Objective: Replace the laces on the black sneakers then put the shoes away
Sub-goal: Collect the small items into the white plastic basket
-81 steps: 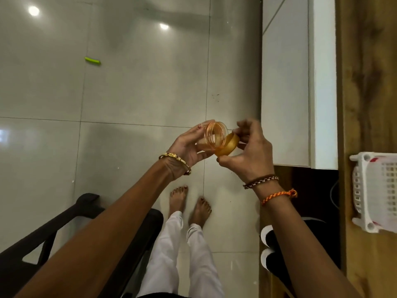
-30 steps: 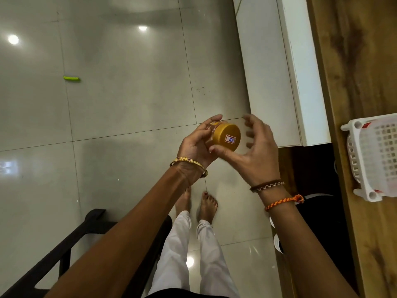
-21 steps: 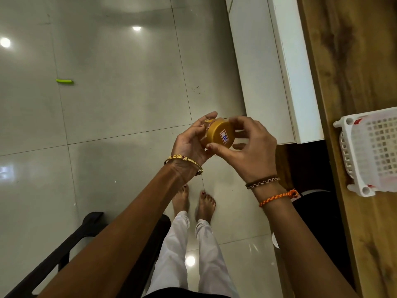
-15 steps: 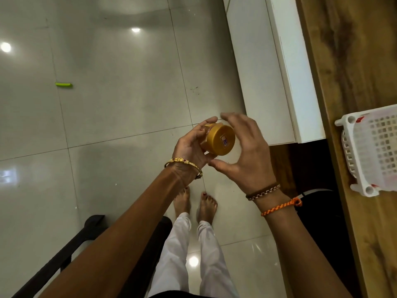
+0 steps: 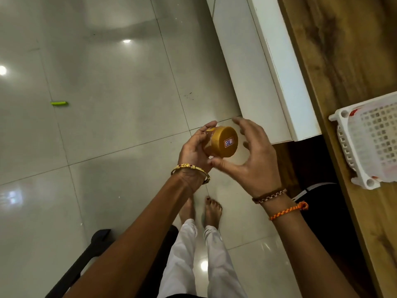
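A small jar (image 5: 221,145) is being capped; no shoe is being handled.
The jar is gripped by the left hand (image 5: 194,155); the right hand (image 5: 251,160) is spread open beside the lid, so regripping seems called for next.

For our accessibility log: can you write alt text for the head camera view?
Seen from above, a standing person's left hand grips a small amber jar with a gold lid, while the right hand cups open around the lid. Below are bare feet on grey tile floor; a white basket sits on a wooden counter.
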